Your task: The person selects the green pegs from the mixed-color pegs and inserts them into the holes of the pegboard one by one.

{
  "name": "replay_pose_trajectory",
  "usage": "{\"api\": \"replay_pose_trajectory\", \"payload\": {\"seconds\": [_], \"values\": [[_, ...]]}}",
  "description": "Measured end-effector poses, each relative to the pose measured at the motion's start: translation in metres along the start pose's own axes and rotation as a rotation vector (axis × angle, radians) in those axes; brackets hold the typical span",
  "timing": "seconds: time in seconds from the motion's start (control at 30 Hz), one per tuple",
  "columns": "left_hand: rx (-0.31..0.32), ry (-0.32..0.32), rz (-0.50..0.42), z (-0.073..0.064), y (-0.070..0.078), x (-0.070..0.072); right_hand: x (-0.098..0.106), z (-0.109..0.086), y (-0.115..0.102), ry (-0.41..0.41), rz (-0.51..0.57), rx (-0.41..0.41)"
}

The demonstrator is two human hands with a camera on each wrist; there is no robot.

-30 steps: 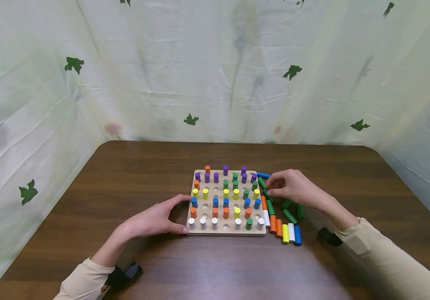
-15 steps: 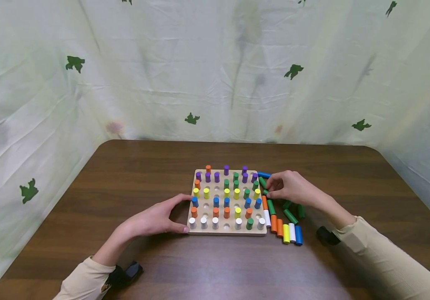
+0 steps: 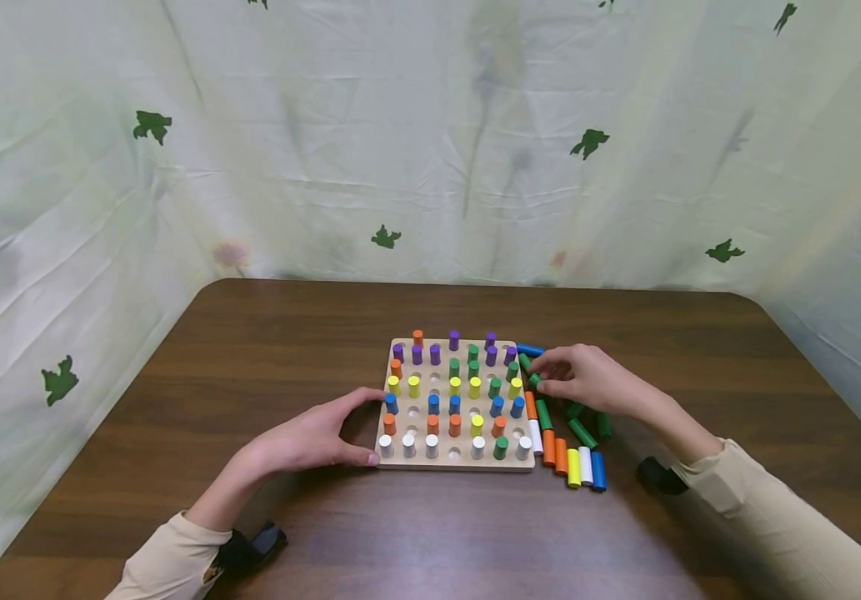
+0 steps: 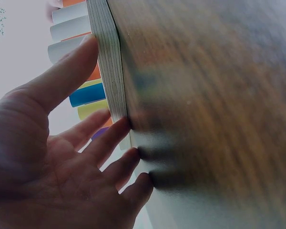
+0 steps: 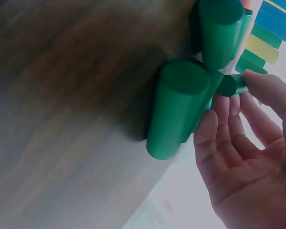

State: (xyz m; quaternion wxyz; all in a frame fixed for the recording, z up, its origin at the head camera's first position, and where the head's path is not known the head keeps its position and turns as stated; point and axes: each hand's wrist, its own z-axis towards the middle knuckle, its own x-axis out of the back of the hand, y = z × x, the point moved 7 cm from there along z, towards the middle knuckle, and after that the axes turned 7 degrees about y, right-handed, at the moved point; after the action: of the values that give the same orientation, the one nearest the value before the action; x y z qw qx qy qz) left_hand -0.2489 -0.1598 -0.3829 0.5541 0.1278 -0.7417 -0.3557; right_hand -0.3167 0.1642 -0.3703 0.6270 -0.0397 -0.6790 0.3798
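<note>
A wooden pegboard point(image 3: 433, 463) carries upright pegs in white, orange, blue, yellow, green and purple. At its left side, my left hand point(image 3: 302, 433) rests with extended fingers; the thumb point(image 4: 69, 69) touches the board's edge near the front corner and the index finger touches farther back. In the left wrist view, other fingertips touch the tabletop. To the right of the board, my right hand point(image 3: 595, 379) pinches a green peg point(image 5: 233, 85) between thumb and fingers. More green pegs point(image 5: 178, 107) lie close to that hand.
Loose pegs lie along the board's right side: a blue peg point(image 3: 530, 349) at the back, and orange, white, a yellow peg point(image 3: 573, 468) and another blue one in front. Brown wooden table point(image 3: 310, 333); pale curtain point(image 3: 430, 150) hangs behind it.
The pinched green peg has shifted and turned slightly in my right fingers, with the hand nearly in place. My left hand stays against the board.
</note>
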Motion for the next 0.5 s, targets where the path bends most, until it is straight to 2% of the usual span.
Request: {"api": "replay_pose_trajectory", "payload": {"seconds": [0.5], "values": [[0.012, -0.008, -0.014, 0.001, -0.001, 0.000, 0.008, -0.013, -0.014, 0.074, 0.060, 0.060]]}}
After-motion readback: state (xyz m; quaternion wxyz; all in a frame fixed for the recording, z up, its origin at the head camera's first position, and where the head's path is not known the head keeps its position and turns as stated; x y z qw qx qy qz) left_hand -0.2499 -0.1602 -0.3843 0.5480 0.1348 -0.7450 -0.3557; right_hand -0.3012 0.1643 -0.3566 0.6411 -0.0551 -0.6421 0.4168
